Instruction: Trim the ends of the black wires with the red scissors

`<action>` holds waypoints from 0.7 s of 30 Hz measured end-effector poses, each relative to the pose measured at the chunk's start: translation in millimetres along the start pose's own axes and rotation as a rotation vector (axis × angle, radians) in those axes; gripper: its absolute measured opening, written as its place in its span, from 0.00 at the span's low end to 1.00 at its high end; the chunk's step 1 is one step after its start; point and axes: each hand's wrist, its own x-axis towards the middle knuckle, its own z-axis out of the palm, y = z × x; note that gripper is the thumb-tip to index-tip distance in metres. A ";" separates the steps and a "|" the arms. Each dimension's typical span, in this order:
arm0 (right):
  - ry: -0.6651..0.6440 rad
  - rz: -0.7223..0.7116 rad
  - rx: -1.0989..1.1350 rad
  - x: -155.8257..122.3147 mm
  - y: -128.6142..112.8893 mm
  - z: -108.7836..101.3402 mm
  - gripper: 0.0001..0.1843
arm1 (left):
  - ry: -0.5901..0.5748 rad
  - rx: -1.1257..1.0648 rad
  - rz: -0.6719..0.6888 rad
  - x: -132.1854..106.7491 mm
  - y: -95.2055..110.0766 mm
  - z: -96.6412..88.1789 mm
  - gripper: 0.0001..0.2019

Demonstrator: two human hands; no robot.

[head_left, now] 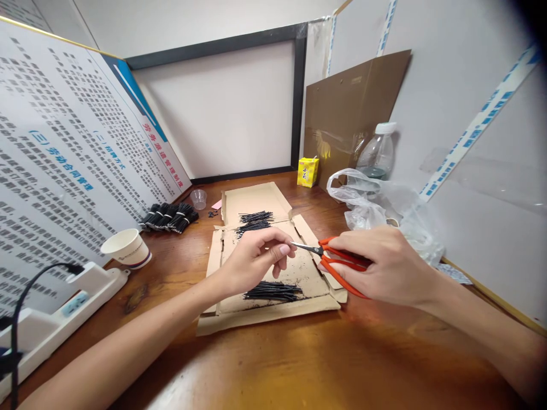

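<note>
My right hand (384, 265) grips red-handled scissors (318, 250), its fingers in the loops and the blades pointing left. The blade tips reach the fingertips of my left hand (256, 256), which is closed in a pinch. Whatever lies between those fingers is too small or hidden to make out. Both hands are above a flattened cardboard box (256, 199). On its near part rests a pile of short black wire-like strips (273, 291), partly below my left hand. Another dark pile (256, 218) lies farther back, and black crumbs are scattered over the cardboard.
At left are bundled black strips (168, 217), a clear plastic cup (199, 199), a paper cup (127, 249) and a white power strip (85, 307). A yellow carton (307, 172), plastic bag (363, 199) and bottle (378, 151) stand at right. Panels enclose the wooden table (256, 370).
</note>
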 end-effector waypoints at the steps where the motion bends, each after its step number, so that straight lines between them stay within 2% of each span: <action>1: -0.002 -0.004 0.002 0.0 0.0 0.5 0.08 | -0.005 -0.009 -0.003 -0.1 -0.3 0.0 0.06; 10: -0.032 -0.007 0.006 -1.3 1.2 2.3 0.08 | -0.016 0.006 -0.008 -0.6 -1.4 -1.5 0.09; 21: -0.014 -0.045 -0.019 -0.5 2.6 2.9 0.10 | 0.002 0.031 -0.004 0.4 0.2 -1.0 0.07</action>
